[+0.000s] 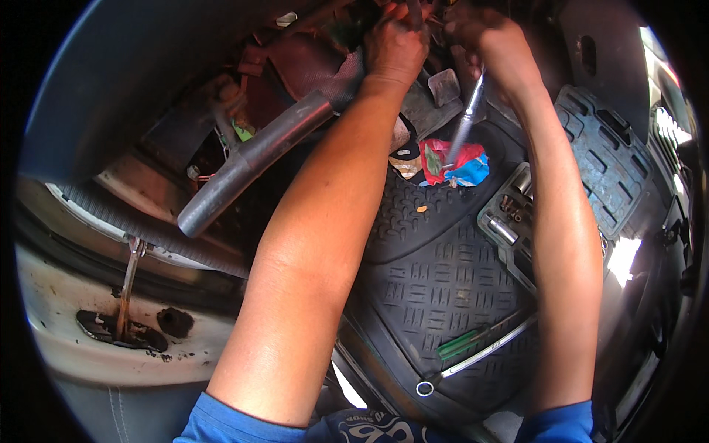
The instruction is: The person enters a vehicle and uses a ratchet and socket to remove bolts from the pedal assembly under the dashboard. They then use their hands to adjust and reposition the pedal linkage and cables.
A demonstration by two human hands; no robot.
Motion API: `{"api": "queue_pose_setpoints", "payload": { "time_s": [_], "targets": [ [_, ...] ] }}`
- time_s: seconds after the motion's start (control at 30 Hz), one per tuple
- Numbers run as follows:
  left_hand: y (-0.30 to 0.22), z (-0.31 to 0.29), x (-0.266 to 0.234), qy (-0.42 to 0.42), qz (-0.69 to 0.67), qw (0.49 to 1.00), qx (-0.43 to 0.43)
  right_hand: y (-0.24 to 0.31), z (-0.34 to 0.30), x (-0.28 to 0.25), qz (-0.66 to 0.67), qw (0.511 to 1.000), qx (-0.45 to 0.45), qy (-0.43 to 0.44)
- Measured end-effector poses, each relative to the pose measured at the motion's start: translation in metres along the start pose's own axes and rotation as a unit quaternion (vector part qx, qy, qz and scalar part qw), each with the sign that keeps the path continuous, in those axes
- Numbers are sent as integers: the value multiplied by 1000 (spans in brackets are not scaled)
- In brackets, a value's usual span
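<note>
Both hands up under the dash at 12 o'clock: left hand [395,44] fisted on parts there, right hand [480,33] closed around a metal tool [467,118]. Tool's long axis runs 12-to-6, tip hidden, handle end down toward 7. Looks mid-job; wrench [480,356] and screwdriver [464,342] lie unused on the floor mat [436,273] at 5.

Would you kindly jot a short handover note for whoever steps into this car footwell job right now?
Left hand: gripping parts up under the dashboard; what it holds is hidden.
Right hand: up beside it, with a shiny metal tool hanging below it; the grip itself is unclear.
On the rubber floor mat: socket set case open at right, green-handled screwdriver and spanner near the front edge, crumpled rag under the pedals.
Done: cannot tell.
Left: work under the dashboard is in progress.
</note>
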State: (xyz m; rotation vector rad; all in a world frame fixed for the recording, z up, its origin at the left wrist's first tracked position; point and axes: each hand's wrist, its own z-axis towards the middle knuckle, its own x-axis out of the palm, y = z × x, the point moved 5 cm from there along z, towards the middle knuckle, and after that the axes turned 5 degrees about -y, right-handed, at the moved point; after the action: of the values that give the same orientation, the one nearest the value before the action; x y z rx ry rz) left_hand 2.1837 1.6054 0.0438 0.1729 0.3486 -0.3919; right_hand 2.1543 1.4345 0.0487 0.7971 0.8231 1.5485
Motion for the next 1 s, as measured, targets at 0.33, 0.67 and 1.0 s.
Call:
{"api": "queue_pose_setpoints", "payload": {
  "time_s": [0.33,0.67,1.0],
  "targets": [
    [-16,6,-4,-41,-3,999,20,-27,26,-23,129,984,118,29],
    [-19,8,-5,-121,1,991,63,37,-48,-5,25,993,-111,0],
    [-10,7,-6,-123,26,990,63,45,-51,-10,24,986,-136,93]
  ]
}}
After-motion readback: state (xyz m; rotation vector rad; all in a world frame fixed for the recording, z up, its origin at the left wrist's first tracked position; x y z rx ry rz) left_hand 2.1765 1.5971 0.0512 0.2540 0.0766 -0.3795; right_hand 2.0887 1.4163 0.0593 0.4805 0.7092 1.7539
